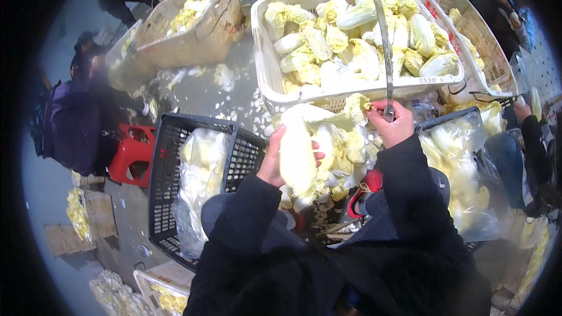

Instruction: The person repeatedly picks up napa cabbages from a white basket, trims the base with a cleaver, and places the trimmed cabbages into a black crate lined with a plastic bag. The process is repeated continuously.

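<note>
My left hand (274,158) holds a pale napa cabbage (298,156) upright over a heap of loose leaves between my knees. In my right hand (393,125) is a long-bladed knife (384,52), its blade pointing away from me across the rim of a white plastic crate (281,96) full of cabbages. The fingers of that hand also touch a yellow leaf (358,104), which reaches towards the cabbage; whether it is still attached, I cannot tell. Trimmed leaves and white scraps lie below both hands.
A black plastic crate (232,153) with a bagful of cabbages (202,166) stands at left, beside a red stool (131,153) near a seated person. At right is another clear plastic bag of cabbages (456,171). More crates stand beyond, with other people on both sides.
</note>
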`<state>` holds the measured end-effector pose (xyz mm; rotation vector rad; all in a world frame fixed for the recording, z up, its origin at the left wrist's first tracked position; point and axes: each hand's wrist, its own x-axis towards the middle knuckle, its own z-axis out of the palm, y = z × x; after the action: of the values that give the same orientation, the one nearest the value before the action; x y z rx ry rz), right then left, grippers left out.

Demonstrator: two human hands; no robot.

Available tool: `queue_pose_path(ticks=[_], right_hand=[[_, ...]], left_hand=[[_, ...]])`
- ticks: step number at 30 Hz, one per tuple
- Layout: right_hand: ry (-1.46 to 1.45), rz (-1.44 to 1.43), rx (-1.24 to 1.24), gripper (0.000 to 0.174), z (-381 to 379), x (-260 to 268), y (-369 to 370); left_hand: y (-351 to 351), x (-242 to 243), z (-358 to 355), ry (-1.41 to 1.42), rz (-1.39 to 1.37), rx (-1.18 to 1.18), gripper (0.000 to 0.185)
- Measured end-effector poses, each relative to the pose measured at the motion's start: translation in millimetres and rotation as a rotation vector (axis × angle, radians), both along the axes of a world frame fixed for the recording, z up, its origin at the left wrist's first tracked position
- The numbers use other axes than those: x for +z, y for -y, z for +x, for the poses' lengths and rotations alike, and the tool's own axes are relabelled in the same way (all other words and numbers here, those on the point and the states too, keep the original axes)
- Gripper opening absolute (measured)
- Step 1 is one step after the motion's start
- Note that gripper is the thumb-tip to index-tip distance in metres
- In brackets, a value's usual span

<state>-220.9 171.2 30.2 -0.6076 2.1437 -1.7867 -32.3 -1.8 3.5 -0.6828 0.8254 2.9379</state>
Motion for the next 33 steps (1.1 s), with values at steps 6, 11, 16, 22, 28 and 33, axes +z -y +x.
queue_pose_path(ticks=[6, 11, 16, 22, 28, 33], right_hand=[[-0.428, 0.586, 0.145, 0.023, -19.5, -21.1, -5.1], [-0.393, 0.409, 0.138, 0.024, -0.2, -10.3, 3.0], [-0.438, 0.176, 0.236, 0.032, 32.9, 12.5, 5.0], [-0.563, 0.134, 0.561, 0.043, 56.6, 17.4, 5.4], [-0.563, 0.071, 0.536, 0.032, 69.2, 19.0, 3.3], [-0.477, 0.124, 0.510, 0.024, 74.8, 2.7, -1.1]], left_hand=[[14.6, 23.5, 5.1, -0.818, 0.359, -0.492, 0.071], [-8.3, 29.6, 23.4, -0.192, -0.140, -0.234, 0.077], [-9.8, 6.7, 21.7, 0.020, -0.350, -0.054, 0.062], [2.2, -9.2, 25.3, 0.127, -0.748, -0.086, 0.048], [3.7, -31.2, 36.3, 0.029, -0.700, -0.047, 0.040], [7.3, -14.9, 34.8, 0.055, -0.848, -0.192, 0.039]])
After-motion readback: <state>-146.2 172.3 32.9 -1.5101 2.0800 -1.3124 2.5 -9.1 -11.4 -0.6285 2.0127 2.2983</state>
